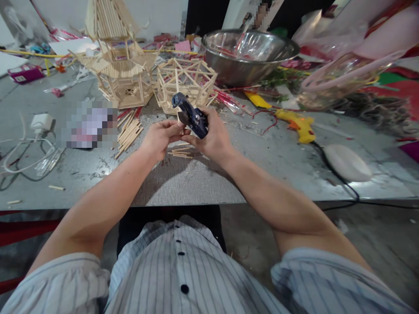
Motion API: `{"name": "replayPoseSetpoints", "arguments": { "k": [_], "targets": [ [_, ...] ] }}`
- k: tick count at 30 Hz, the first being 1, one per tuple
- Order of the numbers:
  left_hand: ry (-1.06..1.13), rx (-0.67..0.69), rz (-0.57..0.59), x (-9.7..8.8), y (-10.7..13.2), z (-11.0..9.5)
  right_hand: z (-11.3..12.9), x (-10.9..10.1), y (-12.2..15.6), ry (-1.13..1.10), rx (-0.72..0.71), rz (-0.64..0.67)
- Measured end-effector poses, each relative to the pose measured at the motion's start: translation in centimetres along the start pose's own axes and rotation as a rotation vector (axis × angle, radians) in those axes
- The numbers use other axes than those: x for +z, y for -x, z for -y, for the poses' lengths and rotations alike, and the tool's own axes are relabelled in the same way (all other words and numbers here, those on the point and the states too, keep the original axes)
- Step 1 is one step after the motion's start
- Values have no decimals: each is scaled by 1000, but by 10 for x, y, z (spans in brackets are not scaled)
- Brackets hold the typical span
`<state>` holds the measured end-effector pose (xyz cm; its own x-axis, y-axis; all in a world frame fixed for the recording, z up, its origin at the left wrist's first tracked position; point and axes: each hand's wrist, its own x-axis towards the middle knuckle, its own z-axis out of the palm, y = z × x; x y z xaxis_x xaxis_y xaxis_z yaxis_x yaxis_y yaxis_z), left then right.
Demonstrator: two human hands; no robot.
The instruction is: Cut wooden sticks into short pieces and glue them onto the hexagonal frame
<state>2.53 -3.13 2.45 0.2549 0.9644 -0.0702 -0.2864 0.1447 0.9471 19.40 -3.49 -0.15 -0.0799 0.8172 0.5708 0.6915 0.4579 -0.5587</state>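
My right hand [214, 139] is closed around a dark blue cutter tool [190, 115], its jaws pointing up and left. My left hand [160, 138] pinches a thin wooden stick [181, 126] and holds it at the tool's blade. Both hands hover over the grey table [183, 179], just above a few cut stick pieces [179, 152]. A pile of wooden sticks [128, 133] lies to the left of my left hand.
Behind my hands stand a stick-built frame [185, 83] and a taller stick tower model [119, 65]. A large steel bowl [247, 54] sits at the back, a yellow glue gun [296, 124] with its cord to the right, a white charger [41, 123] at left.
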Motion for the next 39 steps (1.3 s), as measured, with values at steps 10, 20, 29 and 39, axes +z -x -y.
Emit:
{"name": "replayPoseSetpoints", "arguments": {
  "k": [10,20,29,39],
  "targets": [
    [-101,39,-9,2,0,5,21,-11,2,103,125,78],
    [-248,176,-112,-1,-3,1,13,-12,-2,82,105,89],
    [-665,328,-264,-15,-5,-9,-2,-21,-10,221,241,93],
    [-837,442,-295,-20,-5,-10,8,-22,-10,294,350,245]
  ]
}}
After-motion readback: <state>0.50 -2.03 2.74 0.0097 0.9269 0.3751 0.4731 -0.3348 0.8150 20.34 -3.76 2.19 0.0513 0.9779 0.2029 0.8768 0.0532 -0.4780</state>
